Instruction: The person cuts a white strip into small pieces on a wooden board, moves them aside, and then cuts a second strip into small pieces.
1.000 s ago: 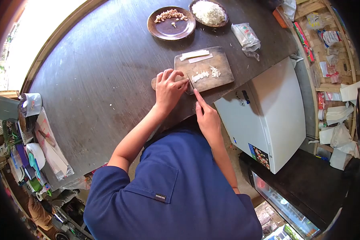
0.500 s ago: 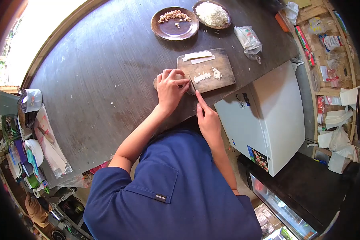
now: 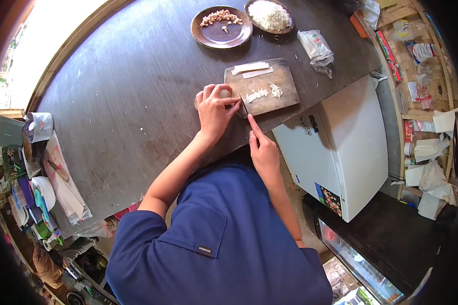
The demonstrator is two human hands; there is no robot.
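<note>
Since the frame a second earlier, the left hand (image 3: 215, 109) curls tighter, its knuckles raised where the fingers lay flatter, and the knife (image 3: 244, 105) stands closer against them. The cut heap looks unchanged.

Nearest, the right hand (image 3: 263, 152) grasps the knife's handle, with the forefinger stretched along the spine of the thin dark blade. The left hand is clenched claw-wise over the food being cut, which lies hidden beneath it at the near left end of the cutting board (image 3: 282, 96) — a worn wooden rectangle with rounded corners.

Good practice here, as a judgement: keep the fingertips tucked, let the knuckles guide the flat of the blade, and keep the strokes short and even.

Beyond the blade lie the chopped bits (image 3: 262, 93), pale and fine, then two flat white strips (image 3: 249, 68). The table (image 3: 137, 91) is dark, scuffed wood. Farther off are a crumpled plastic bag (image 3: 315, 48), a brown plate (image 3: 221, 35) and a bowl (image 3: 268, 15) of white shreds.
</note>
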